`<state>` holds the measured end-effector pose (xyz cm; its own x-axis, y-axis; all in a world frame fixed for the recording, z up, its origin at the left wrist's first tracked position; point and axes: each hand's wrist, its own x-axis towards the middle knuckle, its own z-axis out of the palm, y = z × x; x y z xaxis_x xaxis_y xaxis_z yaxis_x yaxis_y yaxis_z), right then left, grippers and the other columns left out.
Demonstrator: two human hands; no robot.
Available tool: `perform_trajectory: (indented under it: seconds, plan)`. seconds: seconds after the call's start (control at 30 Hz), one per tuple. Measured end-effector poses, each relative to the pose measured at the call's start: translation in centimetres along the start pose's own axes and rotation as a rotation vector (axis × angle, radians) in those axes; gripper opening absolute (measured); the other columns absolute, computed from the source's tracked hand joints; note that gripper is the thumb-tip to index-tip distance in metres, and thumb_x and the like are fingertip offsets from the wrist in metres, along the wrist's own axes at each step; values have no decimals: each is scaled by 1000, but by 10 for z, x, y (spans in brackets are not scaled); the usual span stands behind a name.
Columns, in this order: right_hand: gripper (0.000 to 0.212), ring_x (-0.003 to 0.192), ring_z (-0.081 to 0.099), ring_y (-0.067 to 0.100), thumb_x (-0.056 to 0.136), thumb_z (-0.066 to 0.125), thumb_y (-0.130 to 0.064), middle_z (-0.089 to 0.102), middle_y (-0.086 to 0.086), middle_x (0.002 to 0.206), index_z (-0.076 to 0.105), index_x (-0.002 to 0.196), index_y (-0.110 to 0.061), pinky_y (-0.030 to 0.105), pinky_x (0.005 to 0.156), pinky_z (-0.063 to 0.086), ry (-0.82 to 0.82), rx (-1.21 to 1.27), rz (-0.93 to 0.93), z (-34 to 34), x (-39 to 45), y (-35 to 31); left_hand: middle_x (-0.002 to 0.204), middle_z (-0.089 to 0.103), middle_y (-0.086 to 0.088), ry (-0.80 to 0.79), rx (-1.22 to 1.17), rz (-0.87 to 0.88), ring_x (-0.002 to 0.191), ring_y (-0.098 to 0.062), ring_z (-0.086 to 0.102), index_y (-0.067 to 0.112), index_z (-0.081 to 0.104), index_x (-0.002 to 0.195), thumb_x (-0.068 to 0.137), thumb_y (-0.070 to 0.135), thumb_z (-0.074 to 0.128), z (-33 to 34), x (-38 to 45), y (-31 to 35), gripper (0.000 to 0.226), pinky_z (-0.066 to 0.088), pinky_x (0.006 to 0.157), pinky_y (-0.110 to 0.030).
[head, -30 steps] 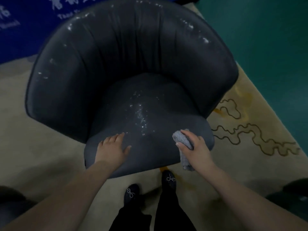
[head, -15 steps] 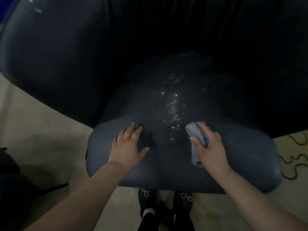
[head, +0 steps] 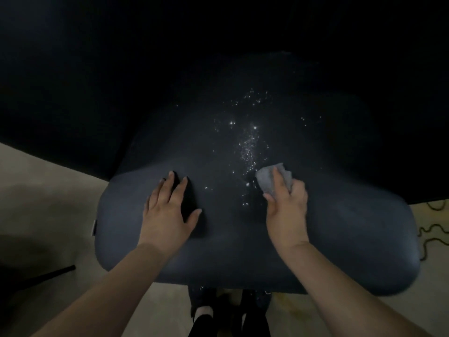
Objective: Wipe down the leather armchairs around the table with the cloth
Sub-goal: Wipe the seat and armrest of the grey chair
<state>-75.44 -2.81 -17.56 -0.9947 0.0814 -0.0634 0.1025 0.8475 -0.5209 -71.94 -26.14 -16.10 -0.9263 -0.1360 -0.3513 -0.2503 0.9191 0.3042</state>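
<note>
Landmark: the dark leather armchair (head: 340,234); all positions below refer to its seat cushion.
Seat cushion: fills the middle of the view, its rounded front edge nearest to me; the backrest behind it is lost in shadow.
Droplets: a scatter of bright specks (head: 247,147) runs down the centre of the cushion, from mid-seat toward the front.
My left hand (head: 167,212): lies flat on the cushion, left of the specks, palm down. Fingers are straight and slightly spread, thumb out to the side. It holds nothing.
My right hand (head: 286,207): sits on the cushion, right of centre, at the near end of the trail of specks. Fingers and thumb are closed round the cloth, pressing it to the leather.
Cloth (head: 267,178): grey, bunched, on the seat under my right fingers; its far edge protrudes past the fingertips and touches the lowest specks.
Spacing: the two hands are apart, with bare leather and a few specks between them.
Forearms: both bare, reaching in from the near edge of the view.
Floor: beige carpet (head: 48,190) shows left of the armchair and below its front edge; a dark wavy line pattern (head: 432,229) shows at the right of the cushion.
Feet: dark shoes (head: 206,302) stand just under the cushion's front edge.
Left margin: a thin dark bar (head: 43,276) lies on the carpet, well apart from the armchair; I cannot tell what it is.
</note>
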Motion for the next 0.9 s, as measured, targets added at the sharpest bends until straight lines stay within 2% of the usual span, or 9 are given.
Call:
perform_trajectory:
  seconds: [0.13,0.33,0.43,0.5,0.6,0.7,0.77,0.83,0.9]
  plan:
    - [56,103,45,44,89,61,-13,45,29,118,41,141,-10,52,90,41,131,-76,246,-9,11,13,161,5,2,-20,-41,-33,146,-21,4,30,20,151,87,53,55,-10,16,3,77,14,118,-46]
    - [64,99,46,36,86,60,0,45,24,114,35,145,-8,47,89,45,-50,23,59,29,1,-38,161,2,2,-32,-69,-39,145,-21,2,27,18,152,89,51,53,-7,24,8,76,12,119,-42]
    - [63,95,48,39,83,59,6,46,26,110,40,141,-7,46,89,46,88,93,65,13,10,-23,161,3,3,-44,-74,-31,145,-20,4,27,19,151,90,49,53,-10,24,7,74,16,118,-44]
    - [59,97,47,44,85,58,4,46,30,111,42,141,-7,47,88,42,198,-4,146,-8,22,6,161,3,3,-59,-62,-22,145,-20,4,26,19,151,91,47,53,-14,27,9,73,19,118,-44]
    - [58,108,42,40,94,50,-14,40,26,124,28,148,-13,43,97,35,19,-187,335,-26,38,34,161,1,4,-104,-54,-18,145,-21,4,26,18,152,92,45,53,-21,33,17,72,19,117,-44]
    - [62,114,38,30,97,45,-21,33,17,132,15,151,-19,33,102,30,-164,-175,228,-14,41,6,161,0,5,-152,-59,-4,146,-21,5,27,18,152,92,45,52,-29,41,25,71,18,118,-40]
    - [63,114,37,26,96,48,-19,33,13,131,16,151,-22,31,103,32,-199,-83,148,-3,42,-12,161,3,4,-164,-53,13,145,-23,7,28,19,152,92,44,53,-33,49,28,70,18,118,-40]
    - [62,111,41,27,93,52,-12,37,13,126,25,149,-22,34,101,37,-134,3,105,-8,46,-12,161,7,2,-160,-35,5,144,-26,11,26,21,151,92,42,54,-34,58,30,69,18,118,-41]
    - [62,104,44,33,89,55,-5,42,18,120,35,145,-21,42,94,41,61,3,102,-23,57,10,161,9,2,-156,-23,-22,144,-28,12,26,23,151,92,41,54,-35,63,30,69,18,117,-42]
